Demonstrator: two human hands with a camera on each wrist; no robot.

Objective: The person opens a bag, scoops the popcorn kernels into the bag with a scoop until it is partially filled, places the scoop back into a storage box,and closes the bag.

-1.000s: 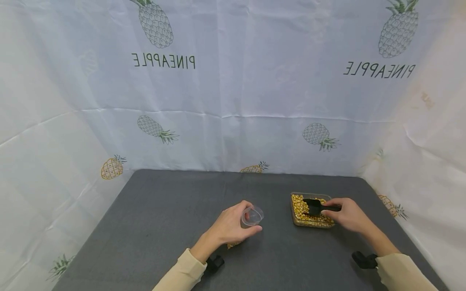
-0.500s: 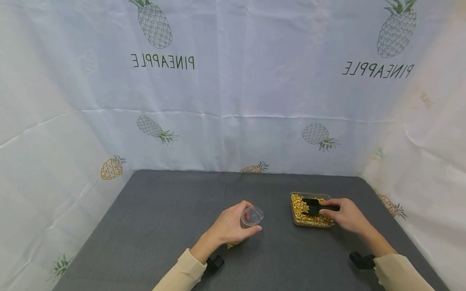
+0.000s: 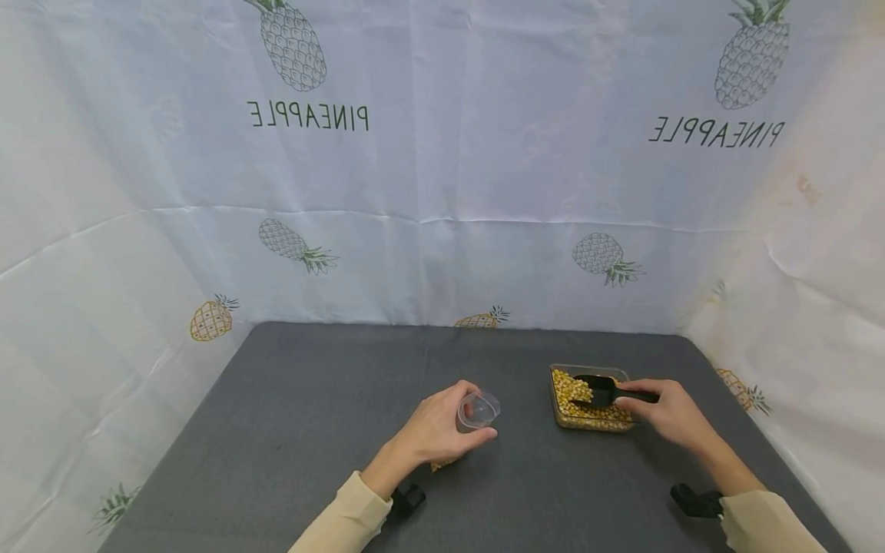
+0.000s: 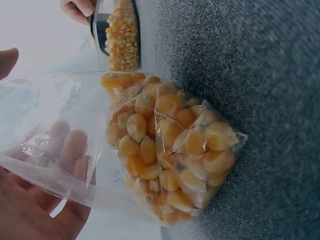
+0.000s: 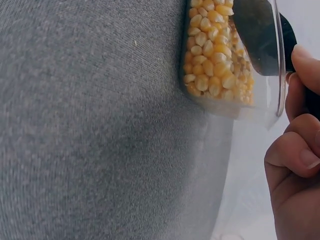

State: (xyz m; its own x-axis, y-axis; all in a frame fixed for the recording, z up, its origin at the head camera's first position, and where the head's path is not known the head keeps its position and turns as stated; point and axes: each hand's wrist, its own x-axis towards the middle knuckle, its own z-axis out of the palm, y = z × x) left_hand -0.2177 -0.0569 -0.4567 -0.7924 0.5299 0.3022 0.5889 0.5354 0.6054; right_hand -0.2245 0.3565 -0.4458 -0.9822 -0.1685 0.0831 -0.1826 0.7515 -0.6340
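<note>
My left hand curls round the upper part of a clear plastic bag, fingers on one side and thumb on the other. Its round mouth faces up in the head view, and corn kernels fill the lower part, which rests on the table. To the right, a clear rectangular container holds many more loose corn kernels. My right hand grips the handle of a black scoop between thumb and fingers. The scoop's blade lies among the kernels inside the container, partly hidden by them.
The dark grey cloth-covered table carries both bag and container. White curtains with pineapple prints stand behind it and along both sides. A black wrist strap sits by the right sleeve.
My right hand shifts slightly left, then back right with the scoop, whose blade now shows kernels at its front. My left hand and the bag stay where they were.
</note>
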